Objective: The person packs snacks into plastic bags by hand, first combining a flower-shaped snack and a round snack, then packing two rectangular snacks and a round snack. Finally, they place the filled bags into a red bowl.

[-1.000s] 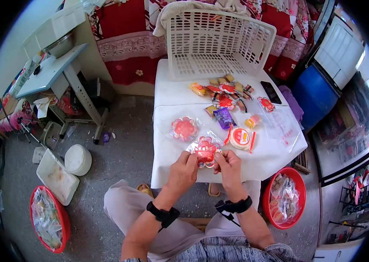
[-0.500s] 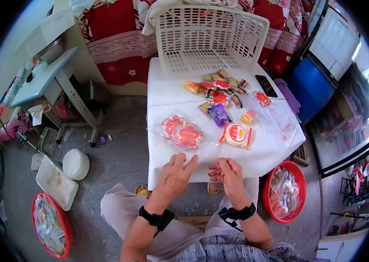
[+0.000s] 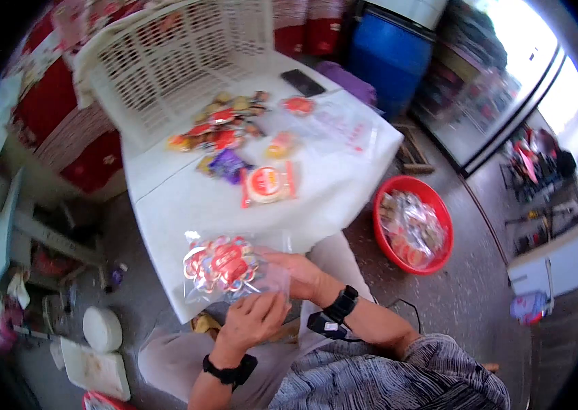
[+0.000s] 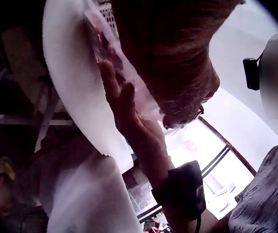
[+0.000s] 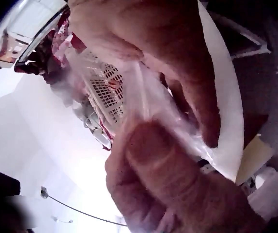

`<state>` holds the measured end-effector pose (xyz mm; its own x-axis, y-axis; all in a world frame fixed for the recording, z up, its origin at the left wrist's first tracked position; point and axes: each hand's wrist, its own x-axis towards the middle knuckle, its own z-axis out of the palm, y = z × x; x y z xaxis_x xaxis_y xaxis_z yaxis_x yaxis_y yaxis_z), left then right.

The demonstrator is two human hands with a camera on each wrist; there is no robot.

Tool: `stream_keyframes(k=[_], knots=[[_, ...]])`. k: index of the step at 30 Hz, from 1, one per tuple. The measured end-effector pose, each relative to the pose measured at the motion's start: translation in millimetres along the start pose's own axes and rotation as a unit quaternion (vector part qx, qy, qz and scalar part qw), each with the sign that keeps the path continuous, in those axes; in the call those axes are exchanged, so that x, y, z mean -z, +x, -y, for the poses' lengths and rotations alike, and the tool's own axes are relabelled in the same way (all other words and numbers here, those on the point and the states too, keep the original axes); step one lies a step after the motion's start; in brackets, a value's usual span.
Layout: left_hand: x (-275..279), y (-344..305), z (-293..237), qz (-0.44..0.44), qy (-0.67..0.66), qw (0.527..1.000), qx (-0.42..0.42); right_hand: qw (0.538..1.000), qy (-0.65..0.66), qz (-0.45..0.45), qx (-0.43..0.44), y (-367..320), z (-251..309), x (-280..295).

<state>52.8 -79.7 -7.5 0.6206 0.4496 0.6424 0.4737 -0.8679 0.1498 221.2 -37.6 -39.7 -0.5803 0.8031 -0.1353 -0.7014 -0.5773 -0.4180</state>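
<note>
Both hands hold a clear plastic bag (image 3: 196, 290) with red flower-shaped pieces (image 3: 227, 263) inside, close over the table's near edge. My left hand (image 3: 256, 320) grips the bag's near edge with curled fingers. At its right end, my right hand (image 3: 300, 275) pinches the film; in the right wrist view the thumb (image 5: 153, 145) presses on the crumpled plastic (image 5: 146, 92). A round white snack pack with a red label (image 3: 266, 183) lies farther in on the white table (image 3: 330, 205). Behind it are a purple packet (image 3: 228, 166) and a yellow-orange packet (image 3: 280, 145).
A pile of small wrapped snacks (image 3: 224, 123) lies before a white plastic basket (image 3: 159, 65) on its side. Clear film (image 3: 350, 130) and a phone (image 3: 302, 83) lie at the far right of the table. Right of the table stands a red basin (image 3: 379, 236) of packed bags.
A red flower-shaped piece was held by both hands, then left beside another on the table as the hands came away. Now both hands hold the bag. The head view has turned right.
</note>
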Motion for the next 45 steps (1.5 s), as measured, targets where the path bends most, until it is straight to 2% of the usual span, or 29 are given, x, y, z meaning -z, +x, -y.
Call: stream_keyframes(k=[2,4,5,6,7,8,10,11,12,14,15,17,20,22,24,25,27,28,30,31,32,34,35,38,39,40,42,43,45], knots=[[7.3,-0.9,-2.1,-0.007,-0.017,1.0,-0.017,0.999,0.014,-0.029,0.015,-17.1,9.7,5.0],[13.8,-3.5,0.2,-0.023,-0.004,1.0,0.016,0.999,0.051,0.017,-0.011,-43.7,29.8,-2.9],[14.5,-1.7,5.2,-0.023,-0.009,1.0,0.006,0.992,-0.101,-0.077,0.014,-57.2,35.8,7.4],[15.2,0.0,8.7,-0.047,-0.008,0.999,0.022,0.991,-0.1,-0.082,0.021,-77.8,46.3,14.0],[15.2,0.6,12.0,-0.069,-0.007,0.997,0.041,0.963,-0.246,-0.081,0.074,-102.3,59.3,20.2],[13.8,-0.3,16.2,-0.067,-0.012,0.997,0.039,0.912,-0.384,-0.078,0.121,-126.0,71.1,25.4],[10.0,-3.4,23.2,-0.07,0.009,0.996,0.056,0.967,-0.156,-0.073,0.19,-170.3,94.6,14.3],[9.3,-3.4,24.4,-0.06,0.008,0.996,0.062,0.961,-0.121,-0.095,0.228,-194.6,106.2,22.3],[8.2,-2.5,24.3,-0.06,0.007,0.996,0.061,0.953,-0.087,-0.115,0.265,-216.1,117.5,30.5],[6.8,0.1,24.6,-0.05,0.009,0.997,0.059,0.909,-0.053,-0.26,0.321,-238.1,141.0,38.3],[5.8,1.3,25.4,-0.05,0.009,0.997,0.058,0.909,-0.053,-0.259,0.322,-247.0,150.9,47.5],[1.1,3.0,25.2,-0.038,-0.011,0.998,0.055,0.865,-0.074,-0.257,0.424,-266.7,167.0,83.5],[0.1,4.2,23.8,-0.015,0.012,0.998,0.064,0.786,-0.065,-0.462,0.405,-314.0,165.2,231.7],[0.5,7.7,26.3,-0.023,0.027,0.997,0.065,0.733,-0.144,-0.621,0.236,-318.6,138.3,238.2],[-0.2,10.5,29.0,-0.029,0.041,0.997,0.065,0.709,-0.222,-0.653,0.149,-324.9,108.6,256.2],[-1.4,10.8,30.0,-0.034,0.04,0.996,0.069,0.71,-0.225,-0.651,0.145,-316.0,108.6,247.5],[-4.7,11.5,32.8,-0.04,0.042,0.995,0.076,0.806,-0.159,-0.563,0.097,-295.7,102.2,227.1],[-7.3,11.1,34.5,-0.031,0.033,0.996,0.08,0.809,-0.163,-0.557,0.092,-279.2,106.5,209.8],[-11.0,9.1,39.5,-0.027,0.045,0.994,0.099,0.738,-0.294,-0.603,0.081,-237.6,125.7,166.2],[-14.6,8.7,42.1,-0.034,0.04,0.994,0.091,0.756,-0.325,-0.549,0.145,-223.8,129.1,143.2],[-15.2,9.2,43.8,-0.043,0.035,0.995,0.084,0.752,-0.356,-0.527,0.174,-204.9,135.8,126.3],[-12.2,12.8,44.0,-0.045,0.045,0.993,0.098,0.699,-0.491,-0.458,0.245,-167.2,142.3,90.5],[-11.7,14.8,44.9,-0.042,0.036,0.994,0.097,0.658,-0.548,-0.456,0.243,-143.5,141.8,47.3],[-12.8,13.7,49.9,-0.039,0.055,0.992,0.102,0.524,-0.712,-0.362,0.294,-79.8,130.5,-7.1],[-12.8,13.3,51.9,-0.045,0.064,0.991,0.108,0.518,-0.733,-0.338,0.282,-60.0,126.1,-24.8],[-13.2,14.3,55.0,-0.05,0.085,0.99,0.098,0.517,-0.743,-0.293,0.309,-38.9,121.3,-23.2],[-10.9,16.9,61.4,-0.062,0.113,0.988,0.09,0.534,-0.769,-0.263,0.235,-8.5,116.4,-34.0],[-9.2,16.5,63.4,-0.062,0.111,0.987,0.096,0.532,-0.772,-0.254,0.236,8.3,114.6,-39.4],[-6.0,13.6,64.0,-0.065,0.11,0.986,0.108,0.406,-0.837,-0.192,0.313,37.3,111.8,-44.0]])
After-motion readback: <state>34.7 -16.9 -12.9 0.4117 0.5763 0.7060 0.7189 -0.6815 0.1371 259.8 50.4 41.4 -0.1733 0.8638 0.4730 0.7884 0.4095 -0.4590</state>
